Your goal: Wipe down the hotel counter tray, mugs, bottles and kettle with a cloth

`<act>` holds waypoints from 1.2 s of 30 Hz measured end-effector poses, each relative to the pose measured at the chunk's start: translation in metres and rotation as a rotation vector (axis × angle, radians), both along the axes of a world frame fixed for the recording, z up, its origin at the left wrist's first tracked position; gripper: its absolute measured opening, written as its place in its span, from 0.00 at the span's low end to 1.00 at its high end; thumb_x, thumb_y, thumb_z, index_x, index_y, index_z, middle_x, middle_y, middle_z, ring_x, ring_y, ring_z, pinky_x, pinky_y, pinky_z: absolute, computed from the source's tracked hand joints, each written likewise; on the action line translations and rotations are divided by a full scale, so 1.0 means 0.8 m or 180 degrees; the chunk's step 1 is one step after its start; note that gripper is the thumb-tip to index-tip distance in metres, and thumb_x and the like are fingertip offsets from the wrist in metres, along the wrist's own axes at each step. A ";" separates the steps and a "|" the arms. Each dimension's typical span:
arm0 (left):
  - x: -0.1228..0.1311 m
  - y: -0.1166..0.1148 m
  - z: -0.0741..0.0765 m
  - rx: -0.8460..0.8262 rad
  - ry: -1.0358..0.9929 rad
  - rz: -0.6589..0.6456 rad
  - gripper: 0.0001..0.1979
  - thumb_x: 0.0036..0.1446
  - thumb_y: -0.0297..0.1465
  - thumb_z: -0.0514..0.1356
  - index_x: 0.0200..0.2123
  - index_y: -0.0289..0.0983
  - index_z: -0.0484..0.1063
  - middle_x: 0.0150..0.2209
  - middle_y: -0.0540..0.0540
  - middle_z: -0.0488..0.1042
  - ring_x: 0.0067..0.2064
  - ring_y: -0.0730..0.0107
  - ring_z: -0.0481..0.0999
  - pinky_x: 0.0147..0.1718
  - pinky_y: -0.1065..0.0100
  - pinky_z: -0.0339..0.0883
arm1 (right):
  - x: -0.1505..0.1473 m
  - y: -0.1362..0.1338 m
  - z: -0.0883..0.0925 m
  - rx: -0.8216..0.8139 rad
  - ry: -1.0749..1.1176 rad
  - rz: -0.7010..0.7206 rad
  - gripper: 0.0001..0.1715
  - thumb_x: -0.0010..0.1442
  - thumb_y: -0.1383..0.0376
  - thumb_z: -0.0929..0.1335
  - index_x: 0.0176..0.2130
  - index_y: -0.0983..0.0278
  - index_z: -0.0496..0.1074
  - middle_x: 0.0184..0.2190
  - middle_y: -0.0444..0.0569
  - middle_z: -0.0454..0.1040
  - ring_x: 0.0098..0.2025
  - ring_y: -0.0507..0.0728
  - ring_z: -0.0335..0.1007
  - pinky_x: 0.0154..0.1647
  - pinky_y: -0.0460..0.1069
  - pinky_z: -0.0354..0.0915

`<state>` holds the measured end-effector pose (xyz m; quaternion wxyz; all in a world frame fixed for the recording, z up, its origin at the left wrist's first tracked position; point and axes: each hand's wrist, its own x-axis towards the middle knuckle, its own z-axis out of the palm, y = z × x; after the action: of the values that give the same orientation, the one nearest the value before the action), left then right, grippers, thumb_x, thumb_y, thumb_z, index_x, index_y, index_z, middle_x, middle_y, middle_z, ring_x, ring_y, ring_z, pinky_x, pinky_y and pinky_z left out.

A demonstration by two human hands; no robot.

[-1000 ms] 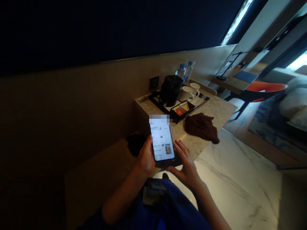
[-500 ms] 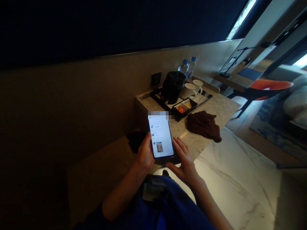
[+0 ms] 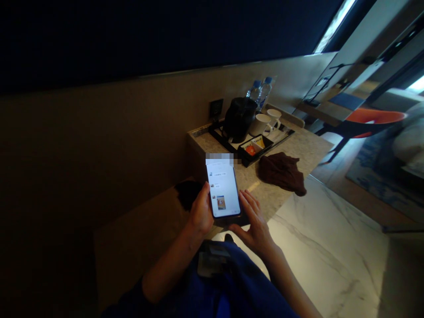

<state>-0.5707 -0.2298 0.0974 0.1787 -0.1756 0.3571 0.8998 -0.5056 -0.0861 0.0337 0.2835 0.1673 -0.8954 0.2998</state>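
A lit phone with a white chat screen is held upright in front of me. My left hand grips its left edge, thumb along the side. Beside the phone's right lower edge my right hand rests with fingers stretched and apart, its thumb under the phone's bottom corner. Behind the phone lies a marble counter with a crumpled brown cloth.
A black tray on the counter carries a black kettle, two white cups, sachets and two water bottles. A wall socket sits behind. White marble floor spreads right; an orange chair stands beyond.
The phone's screen switched from a list page to a chat view with a picture. My hands and the phone shifted only slightly upward.
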 end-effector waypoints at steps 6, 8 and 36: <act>0.001 -0.001 0.000 0.0014 0.0004 -0.0045 0.19 0.67 0.36 0.48 0.43 0.30 0.75 0.38 0.40 0.80 0.41 0.56 0.79 0.51 0.55 0.66 | 0.002 -0.001 -0.002 -0.0013 -0.0001 -0.0013 0.48 0.60 0.49 0.67 0.70 0.60 0.44 0.62 0.62 0.60 0.66 0.71 0.53 0.57 0.69 0.64; 0.002 -0.002 -0.002 0.0078 -0.0012 -0.0087 0.20 0.67 0.37 0.48 0.43 0.30 0.75 0.38 0.40 0.80 0.44 0.55 0.79 0.53 0.54 0.66 | 0.002 -0.001 -0.003 -0.0037 0.0003 -0.0025 0.48 0.60 0.48 0.67 0.70 0.60 0.45 0.62 0.62 0.61 0.66 0.71 0.53 0.57 0.69 0.63; 0.004 -0.004 -0.014 0.0149 -0.0010 -0.0163 0.21 0.67 0.37 0.48 0.46 0.28 0.74 0.39 0.36 0.80 0.48 0.52 0.77 0.55 0.54 0.64 | -0.033 0.006 0.054 0.0245 0.0501 -0.0070 0.45 0.59 0.41 0.64 0.66 0.59 0.53 0.65 0.64 0.51 0.67 0.75 0.46 0.59 0.74 0.56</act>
<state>-0.5672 -0.2333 0.0859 0.2063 -0.1636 0.3401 0.9028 -0.5318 -0.0814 0.0772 0.3496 0.1914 -0.8830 0.2479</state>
